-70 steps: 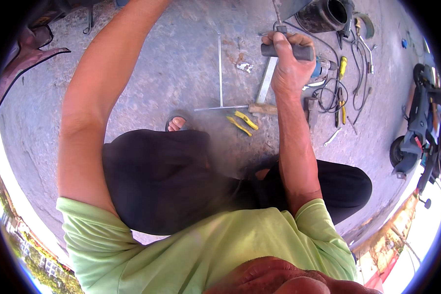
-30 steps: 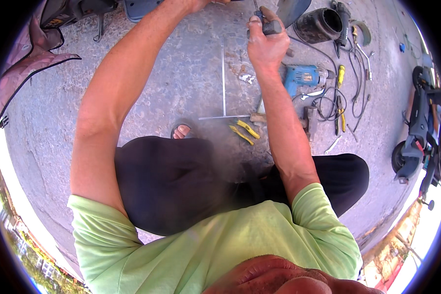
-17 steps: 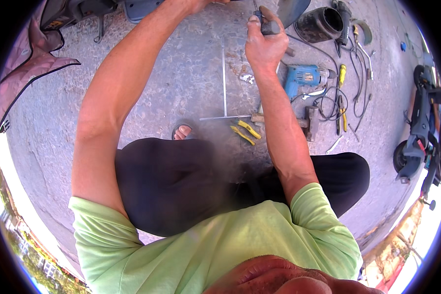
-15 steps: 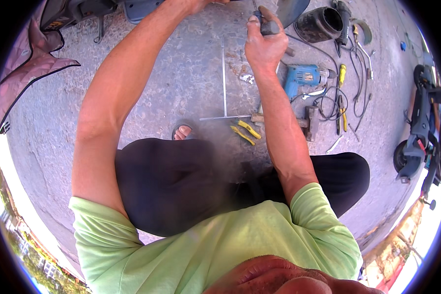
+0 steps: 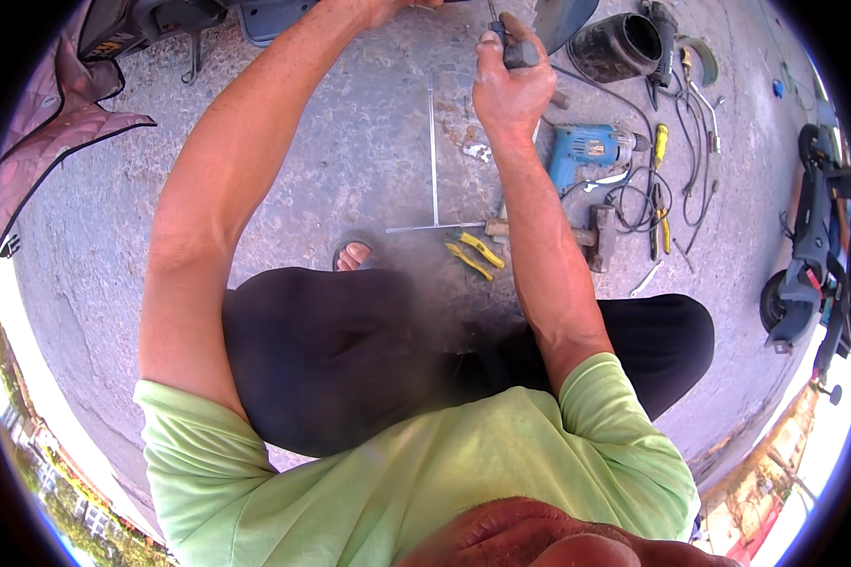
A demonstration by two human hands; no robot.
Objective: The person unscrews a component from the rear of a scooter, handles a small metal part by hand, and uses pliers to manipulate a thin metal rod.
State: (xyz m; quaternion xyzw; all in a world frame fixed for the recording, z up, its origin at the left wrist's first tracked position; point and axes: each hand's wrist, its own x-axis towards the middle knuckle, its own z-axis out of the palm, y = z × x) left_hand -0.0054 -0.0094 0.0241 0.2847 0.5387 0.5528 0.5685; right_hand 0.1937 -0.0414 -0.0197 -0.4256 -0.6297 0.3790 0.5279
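Observation:
At the top edge, my right hand (image 5: 511, 90) is wrapped round a screwdriver (image 5: 520, 54) with a dark grip. Its thin metal shaft points away from me, and the tip is out of view. My left hand (image 5: 388, 9) reaches past the upper edge, so its fingers are mostly cut off and what they touch is hidden. Close to it is the dark body of a vehicle (image 5: 151, 24), with a blue-grey panel (image 5: 272, 19). Beside my right hand stands a black cylindrical container (image 5: 615, 47) with an open end.
On the concrete lie a T-shaped metal rod (image 5: 434, 161), yellow-handled pliers (image 5: 476, 253), a hammer (image 5: 602, 236), a blue power drill (image 5: 586, 151) with its cord, a yellow-handled screwdriver (image 5: 660, 146) and a wrench (image 5: 646, 279). A kick scooter (image 5: 804, 255) is at the far right. Pink quilted cloth (image 5: 66, 113) hangs left.

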